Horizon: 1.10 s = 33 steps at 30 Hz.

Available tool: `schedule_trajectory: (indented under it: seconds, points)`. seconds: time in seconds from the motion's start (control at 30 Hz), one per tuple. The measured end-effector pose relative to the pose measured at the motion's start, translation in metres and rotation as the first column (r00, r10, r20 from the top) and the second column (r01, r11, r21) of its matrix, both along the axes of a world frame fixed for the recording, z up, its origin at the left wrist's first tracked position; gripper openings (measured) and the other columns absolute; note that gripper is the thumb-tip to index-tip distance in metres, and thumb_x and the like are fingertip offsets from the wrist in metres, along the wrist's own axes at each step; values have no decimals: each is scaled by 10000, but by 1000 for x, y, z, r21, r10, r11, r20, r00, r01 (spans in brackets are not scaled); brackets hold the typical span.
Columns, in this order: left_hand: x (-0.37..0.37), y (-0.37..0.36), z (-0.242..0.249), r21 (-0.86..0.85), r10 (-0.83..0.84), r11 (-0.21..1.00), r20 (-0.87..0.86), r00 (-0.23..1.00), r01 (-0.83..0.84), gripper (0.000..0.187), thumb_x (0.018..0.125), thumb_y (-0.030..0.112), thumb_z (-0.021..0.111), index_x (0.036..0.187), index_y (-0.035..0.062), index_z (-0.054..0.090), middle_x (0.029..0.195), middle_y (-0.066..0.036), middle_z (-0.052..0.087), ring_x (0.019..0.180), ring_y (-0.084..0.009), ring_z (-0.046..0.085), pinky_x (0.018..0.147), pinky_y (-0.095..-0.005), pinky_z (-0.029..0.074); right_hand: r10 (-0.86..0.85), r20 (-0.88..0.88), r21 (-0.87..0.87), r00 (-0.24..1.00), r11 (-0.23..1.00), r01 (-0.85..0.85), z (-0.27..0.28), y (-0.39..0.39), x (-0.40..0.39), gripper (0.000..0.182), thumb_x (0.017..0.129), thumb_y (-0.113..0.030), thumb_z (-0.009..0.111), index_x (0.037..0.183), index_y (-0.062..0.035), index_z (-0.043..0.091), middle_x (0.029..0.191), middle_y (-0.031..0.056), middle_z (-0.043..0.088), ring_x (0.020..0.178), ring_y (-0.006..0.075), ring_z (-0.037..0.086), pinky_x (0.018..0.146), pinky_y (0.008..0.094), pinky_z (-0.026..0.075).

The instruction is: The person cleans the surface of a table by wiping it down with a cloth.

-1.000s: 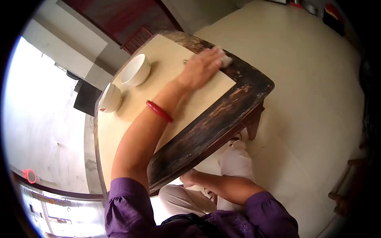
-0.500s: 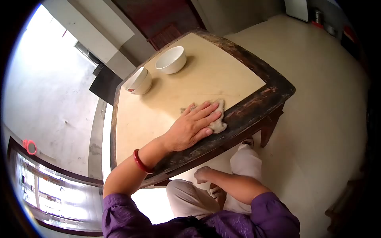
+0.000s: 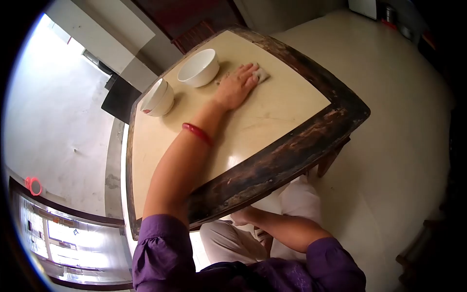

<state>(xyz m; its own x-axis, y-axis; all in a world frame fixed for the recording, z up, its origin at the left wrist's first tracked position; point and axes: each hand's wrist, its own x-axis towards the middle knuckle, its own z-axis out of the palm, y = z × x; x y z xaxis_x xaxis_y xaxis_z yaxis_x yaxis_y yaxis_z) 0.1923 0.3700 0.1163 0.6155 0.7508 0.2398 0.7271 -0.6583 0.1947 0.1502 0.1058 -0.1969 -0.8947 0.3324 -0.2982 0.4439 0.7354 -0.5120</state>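
My left hand [image 3: 237,85], with a red bangle on its wrist, lies over a greyish cloth [image 3: 261,74] and presses it onto the pale tabletop [image 3: 272,104]. Part of the cloth shows past the fingertips; the rest is under the palm. Just left of this hand stands a white bowl [image 3: 199,69]. Nearer the table's left edge are stacked white bowls [image 3: 158,99], with a red mark on the side. My right hand [image 3: 240,215] is low by my knees, beside the near table edge, its fingers mostly hidden. Nothing can be seen in it.
A dark, worn wooden border [image 3: 277,168] frames the tabletop. Behind the table stands a reddish-brown chair [image 3: 193,36]. A black panel-like object [image 3: 116,99] is at the left, and a pink-rimmed mirror [image 3: 34,186] hangs on the wall. Pots [image 3: 390,14] sit at the far right.
My left hand has slid the cloth from the near table edge to the far part of the tabletop, beside the single bowl. My right hand stays low near my knees.
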Motion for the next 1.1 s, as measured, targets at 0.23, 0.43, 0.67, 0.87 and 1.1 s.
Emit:
schedule_trajectory:
  seconds: [0.23, 0.43, 0.67, 0.87, 1.1]
  points:
    - [3, -3, 1, -18, 34, 999, 0, 999, -34, 563, 969, 483, 336, 1413, 142, 388, 1495, -90, 315, 1393, -295, 251, 1091, -576, 202, -20, 11, -42, 1000, 999, 20, 37, 3, 20, 425, 774, -299, 601, 1047, 18, 676, 1144, 236, 615, 1143, 379, 541, 1002, 470, 390]
    - [-20, -124, 16, -70, -57, 996, -84, 995, 51, 533, 986, 416, 347, 1429, 120, 350, 1509, -128, 268, 1397, -325, 229, 1105, -575, 172, -6, 86, -78, 996, 997, 12, 70, 5, 39, 380, 770, -276, 597, 1032, -8, 659, 1072, 196, 652, 1007, 333, 623, 856, 459, 493]
    - [-68, -232, 33, -175, -59, 984, -156, 986, 31, 524, 973, 313, 426, 1447, 119, 312, 1514, -142, 247, 1402, -353, 203, 1107, -569, 148, 20, 57, -17, 998, 1000, -19, 52, -4, 43, 363, 793, -307, 591, 1022, -35, 664, 1043, 166, 664, 999, 314, 627, 850, 437, 501]
    - [-78, -173, 21, -92, 75, 992, -130, 989, -87, 522, 988, 344, 385, 1446, 104, 310, 1500, -153, 273, 1395, -345, 224, 1119, -540, 152, 46, 118, -32, 992, 999, -43, 41, -4, 36, 361, 785, -323, 592, 996, -42, 673, 1030, 157, 670, 997, 314, 626, 848, 441, 499]
    - [-83, -59, 8, -35, 338, 940, -47, 940, -340, 574, 974, 462, 304, 1414, 96, 351, 1485, -135, 307, 1376, -340, 263, 1095, -569, 209, 59, 93, -26, 994, 998, -56, 26, 2, 27, 379, 815, -364, 579, 992, -41, 672, 1023, 162, 669, 1000, 334, 620, 859, 449, 487]
